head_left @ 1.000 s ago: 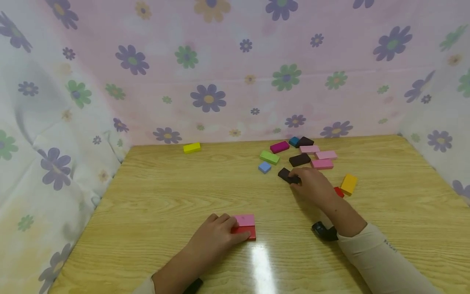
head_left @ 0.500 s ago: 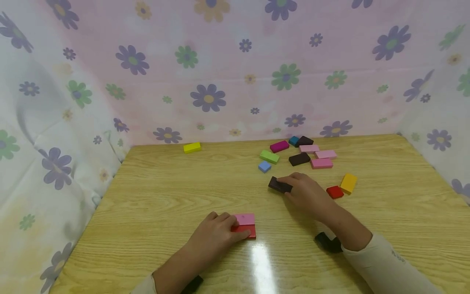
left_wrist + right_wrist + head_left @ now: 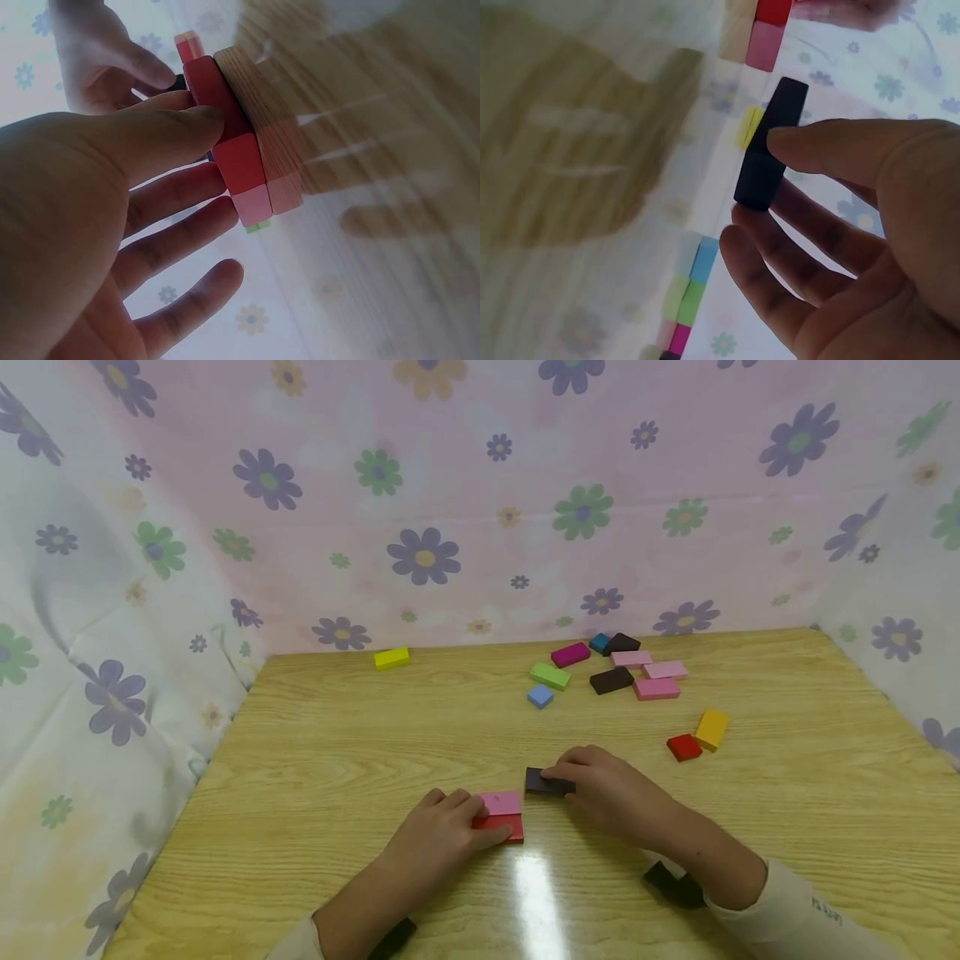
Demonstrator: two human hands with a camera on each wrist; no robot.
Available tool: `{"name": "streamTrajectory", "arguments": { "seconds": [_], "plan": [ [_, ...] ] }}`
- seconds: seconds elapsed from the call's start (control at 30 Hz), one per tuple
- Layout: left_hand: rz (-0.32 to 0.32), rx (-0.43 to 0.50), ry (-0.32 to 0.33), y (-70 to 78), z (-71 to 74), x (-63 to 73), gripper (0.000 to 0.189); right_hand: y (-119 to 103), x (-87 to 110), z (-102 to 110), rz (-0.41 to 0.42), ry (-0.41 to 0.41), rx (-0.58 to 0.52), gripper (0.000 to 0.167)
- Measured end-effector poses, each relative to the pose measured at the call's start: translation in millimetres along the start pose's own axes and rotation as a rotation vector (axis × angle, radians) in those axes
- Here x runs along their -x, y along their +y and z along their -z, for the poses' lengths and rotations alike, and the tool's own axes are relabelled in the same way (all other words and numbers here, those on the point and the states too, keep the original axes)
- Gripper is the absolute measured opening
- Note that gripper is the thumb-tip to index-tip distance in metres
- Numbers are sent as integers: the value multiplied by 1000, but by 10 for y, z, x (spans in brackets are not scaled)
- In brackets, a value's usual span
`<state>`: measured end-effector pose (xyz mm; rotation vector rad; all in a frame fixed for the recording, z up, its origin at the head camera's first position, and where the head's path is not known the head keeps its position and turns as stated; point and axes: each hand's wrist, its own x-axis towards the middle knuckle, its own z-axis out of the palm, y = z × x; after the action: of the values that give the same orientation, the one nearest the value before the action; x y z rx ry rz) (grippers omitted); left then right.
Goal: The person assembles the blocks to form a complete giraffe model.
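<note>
My left hand (image 3: 442, 831) holds a red block (image 3: 498, 828) and a pink block (image 3: 501, 803) side by side on the table. Its thumb lies on the near side of the red one, and the fingers reach the pink one. In the left wrist view the red block (image 3: 240, 161) adjoins the pink block (image 3: 253, 205). Just to the right, my right hand (image 3: 611, 793) pinches a black block (image 3: 543, 782) between thumb and fingers. The right wrist view shows this black block (image 3: 769, 150) close over the table, a small gap from the pink one.
At the back right lie several loose blocks: light blue (image 3: 540, 696), green (image 3: 551, 676), magenta (image 3: 571, 654), black (image 3: 611, 680) and pink (image 3: 657, 688). A small red block (image 3: 684, 747) and an orange block (image 3: 712, 729) lie farther right. A yellow block (image 3: 392, 658) sits at the back left.
My right hand has brought the black block from the loose blocks toward me and leftward, close to the red and pink pair. The left hand has stayed on its blocks.
</note>
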<state>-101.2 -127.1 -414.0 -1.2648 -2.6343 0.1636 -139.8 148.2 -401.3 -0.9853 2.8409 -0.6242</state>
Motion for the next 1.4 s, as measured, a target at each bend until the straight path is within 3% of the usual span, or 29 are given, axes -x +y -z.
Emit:
{"name": "streamTrajectory", "arguments": {
  "seconds": [0.33,0.87,1.13,1.27,1.4],
  "plan": [
    [4,4,-8,3,6,-15,41,-12,-15,-54,35,-102,-28,37],
    [9,15,-31,10,26,-16,43,-16,-5,-86,55,-104,10,37],
    [8,20,0,12,8,9,42,-22,-1,-103,64,-109,16,40],
    [7,15,0,12,6,7,42,-13,6,-84,83,-65,61,41],
    [7,15,-2,11,4,5,42,54,14,-12,64,85,115,40]
  ]
}}
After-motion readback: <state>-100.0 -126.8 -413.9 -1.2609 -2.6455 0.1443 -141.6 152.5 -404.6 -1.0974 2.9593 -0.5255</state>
